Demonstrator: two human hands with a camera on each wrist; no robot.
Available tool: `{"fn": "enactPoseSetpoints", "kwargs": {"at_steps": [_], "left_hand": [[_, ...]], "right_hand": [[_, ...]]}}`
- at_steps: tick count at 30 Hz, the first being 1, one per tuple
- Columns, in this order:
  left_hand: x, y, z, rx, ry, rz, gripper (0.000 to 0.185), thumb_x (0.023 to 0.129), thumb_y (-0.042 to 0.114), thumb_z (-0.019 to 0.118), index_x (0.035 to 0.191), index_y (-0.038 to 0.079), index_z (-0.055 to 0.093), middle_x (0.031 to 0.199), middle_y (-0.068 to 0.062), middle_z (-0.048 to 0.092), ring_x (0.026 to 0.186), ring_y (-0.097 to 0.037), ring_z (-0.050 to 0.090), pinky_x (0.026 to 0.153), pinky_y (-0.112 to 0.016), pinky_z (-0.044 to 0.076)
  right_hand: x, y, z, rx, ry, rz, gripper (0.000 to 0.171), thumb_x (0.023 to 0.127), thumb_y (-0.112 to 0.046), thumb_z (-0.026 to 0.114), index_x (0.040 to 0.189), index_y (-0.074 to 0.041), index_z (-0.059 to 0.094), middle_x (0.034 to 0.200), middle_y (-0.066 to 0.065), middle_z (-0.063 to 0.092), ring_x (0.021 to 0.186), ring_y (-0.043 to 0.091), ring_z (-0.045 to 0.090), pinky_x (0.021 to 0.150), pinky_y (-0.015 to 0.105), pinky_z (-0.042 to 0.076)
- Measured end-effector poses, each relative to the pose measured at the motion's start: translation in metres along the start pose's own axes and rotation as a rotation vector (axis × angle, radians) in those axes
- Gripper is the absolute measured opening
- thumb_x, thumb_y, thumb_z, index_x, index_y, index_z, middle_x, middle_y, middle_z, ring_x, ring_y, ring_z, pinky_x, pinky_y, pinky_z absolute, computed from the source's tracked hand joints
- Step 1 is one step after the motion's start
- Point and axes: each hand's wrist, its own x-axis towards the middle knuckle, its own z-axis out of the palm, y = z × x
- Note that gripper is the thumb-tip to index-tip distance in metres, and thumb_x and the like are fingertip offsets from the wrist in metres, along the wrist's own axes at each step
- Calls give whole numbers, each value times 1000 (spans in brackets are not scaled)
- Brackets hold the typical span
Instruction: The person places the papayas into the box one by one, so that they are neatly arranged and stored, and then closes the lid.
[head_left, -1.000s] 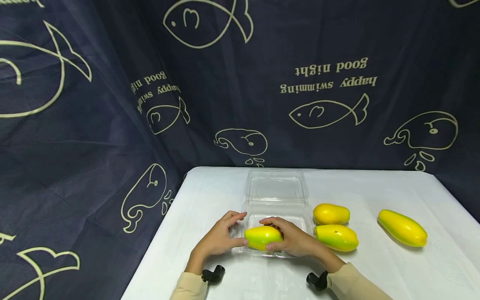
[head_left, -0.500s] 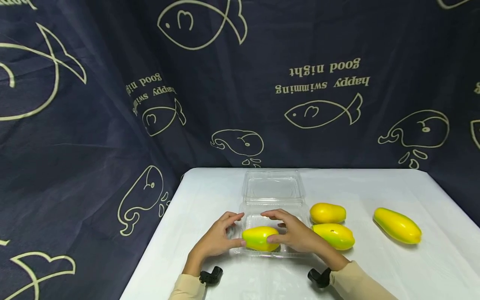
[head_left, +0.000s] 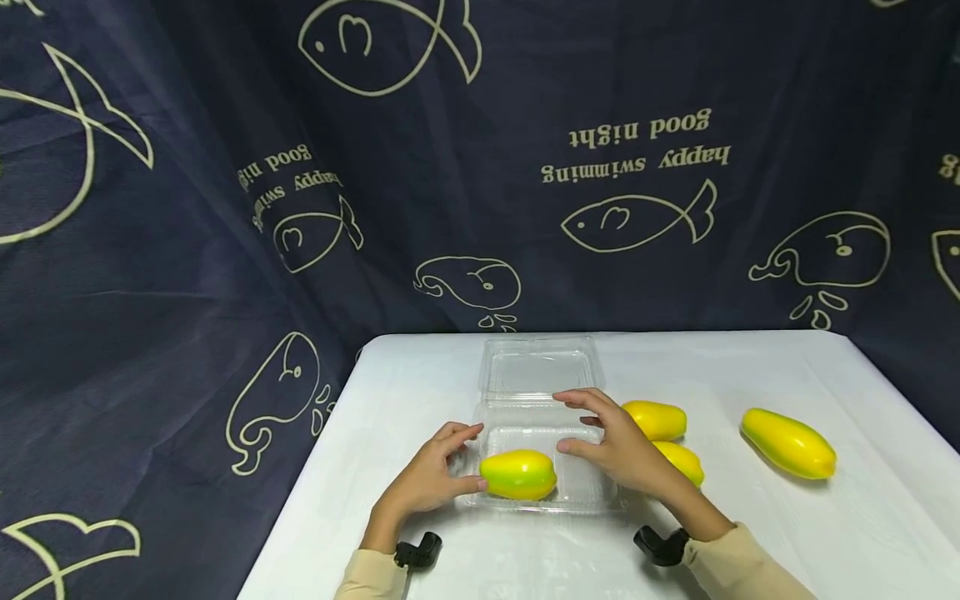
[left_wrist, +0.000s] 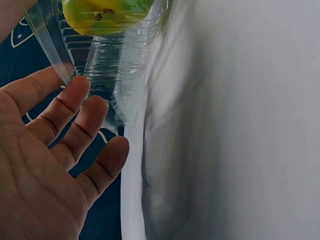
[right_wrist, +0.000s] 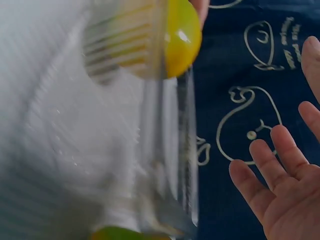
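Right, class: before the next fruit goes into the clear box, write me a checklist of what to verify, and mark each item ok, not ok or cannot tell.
1. Box lid lies open behind the tray: ok.
2. First fruit sits inside the clear box: ok.
3. Free space in the box beside that fruit: ok, the right part looks bare.
4. Right hand is free, fingers spread, holding nothing: ok.
5. Left hand steadies the box at its left side: ok, fingertips at the rim.
6. More fruit within reach: ok, two fruits lie just right of the box, and a far fruit lies further right.
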Motion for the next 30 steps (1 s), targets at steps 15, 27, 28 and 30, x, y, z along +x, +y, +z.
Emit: {"fn": "enactPoseSetpoints", "kwargs": {"at_steps": [15,27,28,30], "left_hand": [[-2,3,3,-45,-8,-40,86,79,53,81,152,24,45,138,5,53,120,-17,52,97,-42,48],[-3,4,-2,-38,-12,-43,88,78,54,81,152,23,45,139,4,52,121,-18,52,101,-45,48],[-3,4,-2,-34,-14,-41,87,78,55,80,152,23,45,139,4,52,121,-18,52,101,-44,48],[-3,3,-2,-22,-11,-33,87,79,57,79,152,23,46,138,4,52,120,-18,52,99,-42,48]], "right_hand": [[-32,14,-41,-252,128,6,61,84,-31,82,139,-21,58,135,0,58,121,19,56,98,50,52],[-54,32,-63,-339,194,28,59,82,-23,84,136,-16,60,131,-2,60,114,24,60,90,35,55],[-56,33,-64,-347,196,29,59,82,-23,84,135,-15,60,131,-2,60,114,24,60,89,33,55],[-60,36,-66,-351,196,32,60,81,-24,84,135,-16,60,131,-2,60,114,23,60,89,32,55]]}}
